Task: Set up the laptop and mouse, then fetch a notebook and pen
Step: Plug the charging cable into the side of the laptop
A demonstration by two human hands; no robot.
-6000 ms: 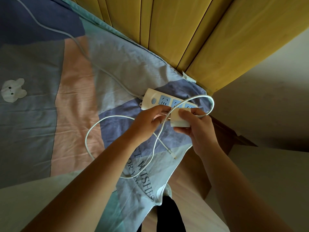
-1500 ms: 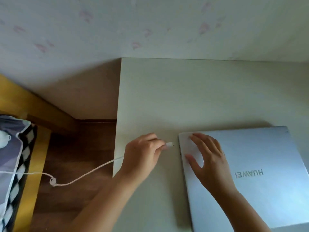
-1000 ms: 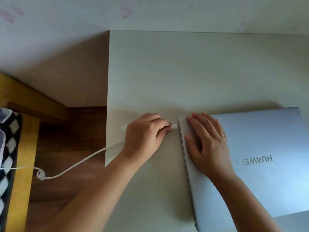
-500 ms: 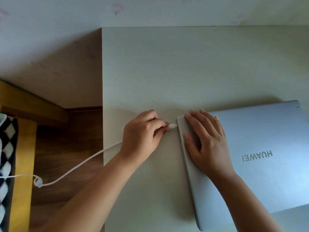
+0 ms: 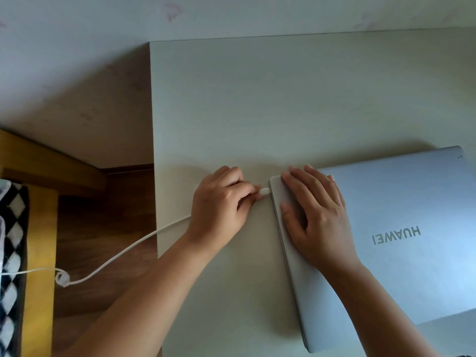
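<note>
A closed silver laptop (image 5: pixel 401 228) lies on the pale desk (image 5: pixel 257 112), its lid logo upside down to me. My right hand (image 5: pixel 316 215) rests flat on the lid's near-left corner, fingers spread. My left hand (image 5: pixel 221 207) pinches the white plug of the charger cable (image 5: pixel 123 251) against the laptop's left edge; the plug tip touches the side. The cable trails left off the desk toward the bed. No mouse, notebook or pen is in view.
A wall runs behind the desk. Wooden floor (image 5: pixel 103 215) shows left of the desk's edge. A yellow wooden bed frame (image 5: pixel 38 228) and black-and-white checked bedding (image 5: pixel 13 253) stand at the far left, with the cable hanging across the gap.
Six seconds ago both hands held the charger at a power strip on the bed. Since then my left hand brought the plug up to the laptop's left edge; my right hand stays on the lid.
</note>
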